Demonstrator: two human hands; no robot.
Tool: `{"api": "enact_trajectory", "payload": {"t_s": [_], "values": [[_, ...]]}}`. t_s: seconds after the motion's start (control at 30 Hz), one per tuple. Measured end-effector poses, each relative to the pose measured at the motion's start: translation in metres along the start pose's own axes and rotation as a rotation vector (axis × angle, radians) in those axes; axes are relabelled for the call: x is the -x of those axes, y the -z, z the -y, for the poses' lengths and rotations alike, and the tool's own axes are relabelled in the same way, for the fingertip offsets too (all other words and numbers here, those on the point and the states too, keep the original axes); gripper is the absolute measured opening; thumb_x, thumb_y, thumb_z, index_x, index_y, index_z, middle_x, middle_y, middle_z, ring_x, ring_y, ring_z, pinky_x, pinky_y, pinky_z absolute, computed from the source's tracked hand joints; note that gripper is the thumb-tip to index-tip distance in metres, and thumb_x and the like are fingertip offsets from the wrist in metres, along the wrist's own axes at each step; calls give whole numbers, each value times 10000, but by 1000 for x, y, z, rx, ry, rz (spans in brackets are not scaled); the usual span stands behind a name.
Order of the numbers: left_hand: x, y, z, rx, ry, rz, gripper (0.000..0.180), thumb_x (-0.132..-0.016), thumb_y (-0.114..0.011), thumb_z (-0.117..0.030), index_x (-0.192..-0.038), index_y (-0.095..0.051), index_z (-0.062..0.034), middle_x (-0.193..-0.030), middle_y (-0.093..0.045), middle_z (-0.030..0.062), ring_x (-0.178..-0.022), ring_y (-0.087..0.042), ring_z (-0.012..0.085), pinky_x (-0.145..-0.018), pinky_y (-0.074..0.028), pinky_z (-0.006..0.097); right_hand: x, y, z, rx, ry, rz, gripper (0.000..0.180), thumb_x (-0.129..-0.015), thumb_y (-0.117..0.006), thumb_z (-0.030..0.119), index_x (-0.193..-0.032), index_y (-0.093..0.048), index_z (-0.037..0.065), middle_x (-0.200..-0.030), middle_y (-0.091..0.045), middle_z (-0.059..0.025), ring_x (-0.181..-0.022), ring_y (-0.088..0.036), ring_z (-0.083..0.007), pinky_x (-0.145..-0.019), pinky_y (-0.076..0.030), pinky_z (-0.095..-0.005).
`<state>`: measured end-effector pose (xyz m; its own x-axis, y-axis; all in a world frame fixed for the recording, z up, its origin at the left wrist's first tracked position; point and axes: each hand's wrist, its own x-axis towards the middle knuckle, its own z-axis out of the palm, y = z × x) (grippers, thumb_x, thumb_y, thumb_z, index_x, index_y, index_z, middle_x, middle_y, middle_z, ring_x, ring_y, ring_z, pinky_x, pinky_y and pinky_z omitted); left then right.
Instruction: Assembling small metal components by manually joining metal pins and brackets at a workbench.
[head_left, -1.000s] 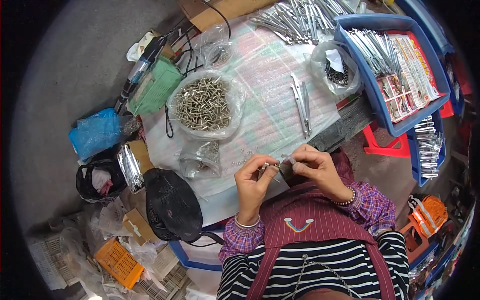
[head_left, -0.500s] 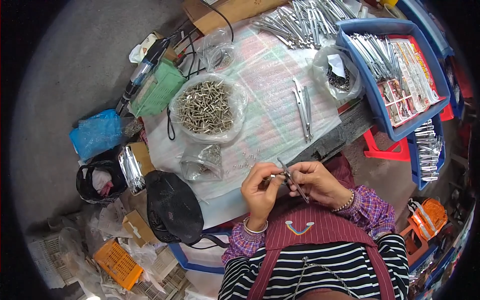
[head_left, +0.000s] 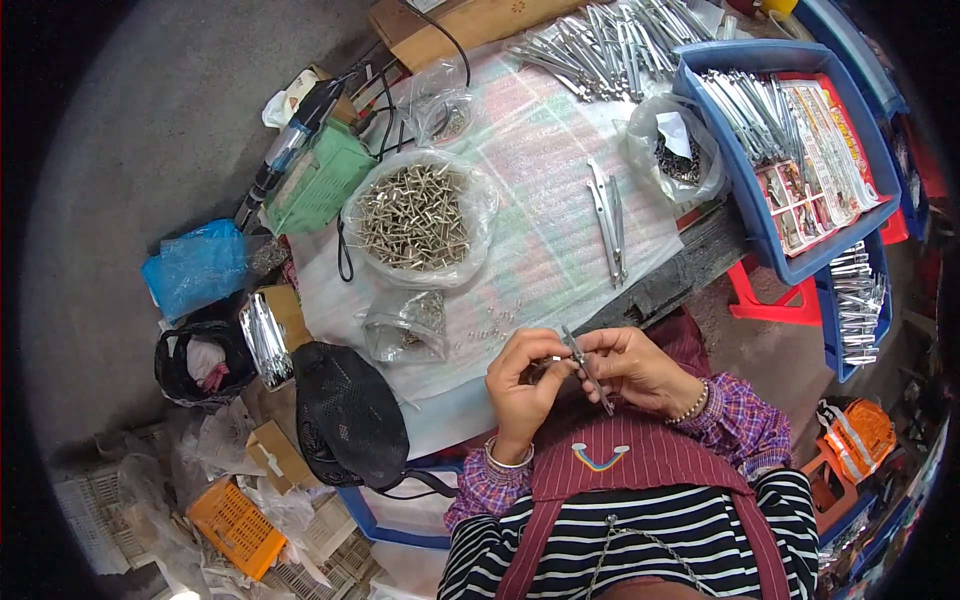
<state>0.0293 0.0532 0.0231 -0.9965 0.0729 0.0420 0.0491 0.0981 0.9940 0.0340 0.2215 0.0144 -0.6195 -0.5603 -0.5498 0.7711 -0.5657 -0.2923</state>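
Above the apron at the table's near edge, my right hand point(head_left: 640, 370) pinches a narrow grey metal bar point(head_left: 590, 373), held slanted between thumb and fingers. My left hand point(head_left: 522, 382) is closed close to the bar's left side, its thumb and fingertips on a small shiny metal fastener point(head_left: 557, 359); its exact kind is partly hidden by the fingers. Ahead of my left hand, several tiny metal pieces point(head_left: 497, 318) lie scattered on the table. A plastic bag point(head_left: 480, 190) full of metal bolts point(head_left: 415, 215) stands open farther off.
Two long metal bars point(head_left: 607, 222) lie on the foam-covered table point(head_left: 530, 210). Many more bars point(head_left: 610, 45) are heaped at the far edge. A blue bin point(head_left: 740, 195) stands at right, beside a bag of dark small parts point(head_left: 678, 160). A black mesh cap point(head_left: 350, 415) sits at left.
The metal bar has tilted slightly more upright between my fingers. My left fingertips have shifted a little on the fastener. The rest of the scene stays as it was.
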Motion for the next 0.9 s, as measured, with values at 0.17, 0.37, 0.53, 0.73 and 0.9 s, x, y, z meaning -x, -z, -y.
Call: {"api": "enact_trajectory", "payload": {"t_s": [0.17,0.37,0.53,0.73,0.9], "values": [[-1,2,-3,122,152,24,186,-692,-684,64,-848,-594,17,-857,-561,60,-768,-541,122,-678,-423,220,0,6,4,99,-5,101,280,-816,-620,30,-1089,-572,-13,-842,-632,-74,-641,-613,-130,-600,-524,-240],[-1,5,-3,27,101,87,191,-707,-685,48,-872,-595,17,-885,-568,67,-799,-533,118,-711,-414,222,2,7,5,114,22,136,205,-835,-613,64,-1024,-577,-6,-802,-613,-54,-650,-604,-120,-617,-509,-230],[-3,8,-7,124,40,-4,147,-769,-679,-33,-884,-596,5,-878,-570,39,-691,-471,56,-597,-369,178,-1,11,2,101,31,80,200,-856,-591,79,-1039,-551,9,-791,-602,-51,-668,-603,-125,-637,-518,-242],[-9,-4,-21,136,-78,13,127,-823,-630,-58,-907,-588,28,-930,-570,104,-794,-525,140,-696,-415,231,-1,11,0,66,54,94,202,-863,-579,74,-1051,-538,13,-804,-604,-57,-693,-608,-135,-646,-528,-252],[-10,-2,-24,-13,-107,92,119,-813,-635,-40,-922,-621,7,-934,-595,124,-839,-580,201,-734,-452,276,-1,12,1,50,57,76,202,-860,-583,73,-1050,-543,17,-802,-604,-57,-694,-612,-137,-650,-532,-253]]}}
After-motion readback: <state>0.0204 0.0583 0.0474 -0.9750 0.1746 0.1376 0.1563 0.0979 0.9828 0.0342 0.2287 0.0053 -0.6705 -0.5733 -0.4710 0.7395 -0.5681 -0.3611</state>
